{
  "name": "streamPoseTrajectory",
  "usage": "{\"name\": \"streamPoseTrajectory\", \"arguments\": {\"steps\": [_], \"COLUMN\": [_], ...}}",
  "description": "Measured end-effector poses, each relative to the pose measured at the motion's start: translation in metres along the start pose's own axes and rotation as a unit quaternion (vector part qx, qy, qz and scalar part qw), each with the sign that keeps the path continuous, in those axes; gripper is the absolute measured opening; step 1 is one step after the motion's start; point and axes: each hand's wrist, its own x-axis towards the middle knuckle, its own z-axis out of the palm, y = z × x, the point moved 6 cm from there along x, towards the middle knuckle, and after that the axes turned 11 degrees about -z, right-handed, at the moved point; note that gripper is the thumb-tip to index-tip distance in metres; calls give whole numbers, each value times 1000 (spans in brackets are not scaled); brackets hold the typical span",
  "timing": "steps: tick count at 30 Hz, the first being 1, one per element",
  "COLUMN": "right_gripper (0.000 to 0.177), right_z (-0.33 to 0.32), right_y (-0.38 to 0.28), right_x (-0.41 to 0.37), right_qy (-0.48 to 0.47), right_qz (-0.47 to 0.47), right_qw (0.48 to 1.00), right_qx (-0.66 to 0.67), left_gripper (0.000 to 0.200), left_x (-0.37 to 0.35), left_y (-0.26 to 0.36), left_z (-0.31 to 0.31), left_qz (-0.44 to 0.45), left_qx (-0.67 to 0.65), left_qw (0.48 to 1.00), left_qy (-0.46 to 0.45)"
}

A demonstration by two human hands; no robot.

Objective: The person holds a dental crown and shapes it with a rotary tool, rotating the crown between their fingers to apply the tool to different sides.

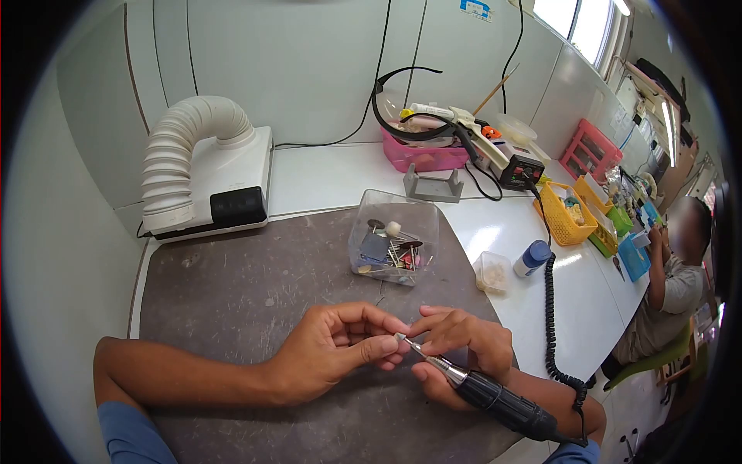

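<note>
My left hand (340,344) pinches a small pale piece (399,336) between thumb and fingertips, over the dark mat; its exact kind is too small to tell. In my right hand (468,344) is a rotary handpiece (506,404) with a black body and a silver nose, gripped like a pen. Its thin tip points left and meets the small piece, where the fingertips of both hands come close together. Just beyond the hands stands a clear plastic box (394,213) of rotary burs and polishing wheels.
A white box with a ribbed hose (174,155) stands back left. Behind the bur box are a grey stand (433,185) and a pink basket (417,157). A small clear container (492,274), a blue-capped bottle (532,258) and the coiled cord (549,325) lie right. Another person (668,271) sits far right.
</note>
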Motion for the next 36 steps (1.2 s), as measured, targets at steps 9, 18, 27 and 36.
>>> {"name": "streamPoseTrajectory", "arguments": {"steps": [9, 18, 27, 36], "right_gripper": [23, 24, 23, 23], "right_z": [0, 0, 1, 1], "right_y": [0, 1, 0, 0], "right_x": [-1, -1, 0, -1], "right_qy": [-2, -3, -1, -5], "right_qz": [-2, -1, 2, 1], "right_qw": [1000, 1000, 1000, 1000], "right_qx": [-1, 0, 2, -1], "left_gripper": [22, 22, 22, 24], "left_x": [0, 0, 0, 0], "left_y": [0, 1, 0, 0], "left_z": [0, 1, 1, 1], "left_qz": [-2, 3, -2, -3], "left_qx": [-12, -4, -6, -5], "left_qw": [1000, 1000, 1000, 1000], "left_qy": [-1, -4, -5, -3]}}
